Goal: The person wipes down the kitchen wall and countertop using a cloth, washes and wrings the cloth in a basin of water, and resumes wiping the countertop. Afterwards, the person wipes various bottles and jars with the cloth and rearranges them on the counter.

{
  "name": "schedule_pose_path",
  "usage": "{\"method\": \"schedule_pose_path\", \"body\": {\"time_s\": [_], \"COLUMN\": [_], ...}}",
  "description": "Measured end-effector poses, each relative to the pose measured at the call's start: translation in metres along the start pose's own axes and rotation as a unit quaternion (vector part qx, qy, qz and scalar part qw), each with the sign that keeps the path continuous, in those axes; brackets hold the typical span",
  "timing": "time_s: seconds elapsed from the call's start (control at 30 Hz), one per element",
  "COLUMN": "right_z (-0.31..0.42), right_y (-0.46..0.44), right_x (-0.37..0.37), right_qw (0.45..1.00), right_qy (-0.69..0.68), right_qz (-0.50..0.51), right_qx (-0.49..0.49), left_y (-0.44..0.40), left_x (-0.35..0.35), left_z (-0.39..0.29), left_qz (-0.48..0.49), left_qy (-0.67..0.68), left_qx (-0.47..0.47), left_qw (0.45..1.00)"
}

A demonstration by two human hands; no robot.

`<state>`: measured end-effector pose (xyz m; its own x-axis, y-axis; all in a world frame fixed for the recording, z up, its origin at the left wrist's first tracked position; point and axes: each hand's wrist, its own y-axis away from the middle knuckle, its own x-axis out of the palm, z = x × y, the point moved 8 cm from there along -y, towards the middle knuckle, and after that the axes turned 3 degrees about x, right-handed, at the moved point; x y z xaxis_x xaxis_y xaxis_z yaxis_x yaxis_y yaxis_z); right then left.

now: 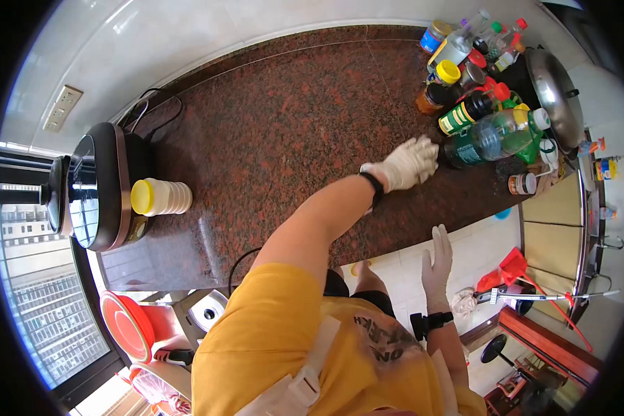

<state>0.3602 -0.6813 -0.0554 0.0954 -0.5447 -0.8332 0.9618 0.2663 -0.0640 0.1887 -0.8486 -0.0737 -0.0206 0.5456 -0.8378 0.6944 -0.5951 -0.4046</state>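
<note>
My left hand (409,164), in a whitish glove with a dark band at the wrist, lies palm down on the dark red speckled counter (291,118). Its fingers point toward a large green-tinted plastic bottle (496,139), a short gap away, and nothing shows in it. Off the counter's front edge, my right hand (437,267) is raised, gloved too, with thumb and fingers apart and nothing held. Beside the large bottle is a dark bottle with a green and yellow label (461,114). A small jar (522,184) sits near the counter's edge.
Several sauce bottles and jars crowd the back right, by a metal pan lid (555,90). At the left are a black appliance (104,187) with cables behind it and a yellow-lidded container (163,197). A red basin (128,326) and a red dustpan (509,267) are below counter level.
</note>
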Motion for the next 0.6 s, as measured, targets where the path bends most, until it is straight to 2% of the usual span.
{"method": "schedule_pose_path", "body": {"time_s": [0.07, 0.1, 0.13, 0.17, 0.23, 0.27, 0.3, 0.33, 0.37, 0.4, 0.43, 0.47, 0.5, 0.57, 0.6], "right_z": [0.000, -0.002, -0.003, -0.005, -0.019, -0.032, -0.046, -0.060, -0.071, -0.085, -0.099, -0.111, -0.117, -0.130, -0.140], "right_y": [0.005, 0.007, 0.012, 0.014, 0.018, 0.021, 0.025, 0.031, 0.035, 0.038, 0.042, 0.045, 0.048, 0.050, 0.056], "right_x": [0.001, -0.002, -0.004, -0.007, -0.015, -0.019, -0.021, -0.024, -0.023, -0.024, -0.024, -0.023, -0.023, -0.028, -0.028], "right_qw": [1.000, 1.000, 1.000, 1.000, 1.000, 1.000, 1.000, 0.999, 0.999, 0.998, 0.996, 0.995, 0.995, 0.994, 0.994], "right_qy": [-0.009, -0.010, -0.003, 0.003, -0.001, 0.009, 0.017, 0.013, 0.008, -0.001, -0.011, -0.021, -0.027, -0.024, -0.030], "right_qz": [0.005, 0.004, 0.004, 0.004, 0.001, -0.009, -0.016, -0.026, -0.020, -0.020, -0.021, -0.025, -0.021, -0.015, -0.010], "right_qx": [-0.006, 0.001, -0.001, -0.005, -0.004, 0.007, 0.020, 0.033, 0.036, 0.061, 0.085, 0.092, 0.093, 0.103, 0.101], "left_y": [0.021, 0.039, 0.052, 0.067, 0.112, 0.134, 0.166, 0.205, 0.255, 0.267, 0.310, 0.346, 0.374, 0.359, 0.350], "left_x": [0.015, -0.006, 0.003, -0.008, -0.054, -0.086, -0.110, -0.131, -0.141, -0.197, -0.202, -0.205, -0.198, -0.188, -0.174], "left_z": [-0.033, -0.053, -0.050, -0.054, -0.047, -0.040, -0.023, -0.012, 0.009, -0.002, 0.009, 0.009, 0.010, -0.008, -0.011], "left_qz": [0.050, -0.070, -0.018, 0.035, -0.233, -0.250, -0.265, -0.294, -0.397, -0.307, -0.352, -0.361, -0.333, -0.246, -0.227], "left_qy": [0.061, 0.069, 0.210, 0.341, 0.318, 0.315, 0.372, 0.429, 0.382, 0.011, 0.046, -0.031, -0.043, -0.310, -0.330], "left_qx": [0.029, 0.046, -0.037, -0.122, -0.107, -0.146, -0.295, -0.429, -0.458, -0.425, -0.447, -0.416, -0.435, -0.371, -0.389], "left_qw": [0.996, 0.994, 0.977, 0.931, 0.913, 0.904, 0.839, 0.738, 0.697, 0.851, 0.821, 0.834, 0.835, 0.840, 0.829]}}
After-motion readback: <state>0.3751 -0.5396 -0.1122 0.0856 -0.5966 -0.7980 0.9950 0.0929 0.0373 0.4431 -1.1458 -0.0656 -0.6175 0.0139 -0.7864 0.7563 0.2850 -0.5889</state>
